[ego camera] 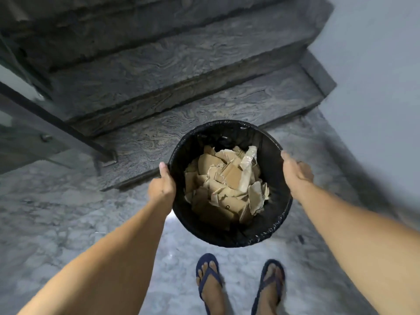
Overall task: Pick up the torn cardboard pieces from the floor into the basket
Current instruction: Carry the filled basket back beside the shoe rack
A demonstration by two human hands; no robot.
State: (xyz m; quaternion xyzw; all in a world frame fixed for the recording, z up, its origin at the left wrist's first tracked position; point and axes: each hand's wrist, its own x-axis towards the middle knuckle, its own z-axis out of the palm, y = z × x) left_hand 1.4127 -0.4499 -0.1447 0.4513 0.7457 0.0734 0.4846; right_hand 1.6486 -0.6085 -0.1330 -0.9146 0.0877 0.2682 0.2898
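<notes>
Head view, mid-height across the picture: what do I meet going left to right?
Stair railing → left hand on the rim → basket with cardboard pieces inside → right hand on the rim → wall.

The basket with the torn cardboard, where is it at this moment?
In the head view the basket is at the centre, held between the left hand and the right hand, above the floor, in front of the lowest stair step.

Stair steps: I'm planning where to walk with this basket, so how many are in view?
3: the lowest step just beyond the basket, a second above it, a third near the top edge. More may lie out of frame.
</notes>
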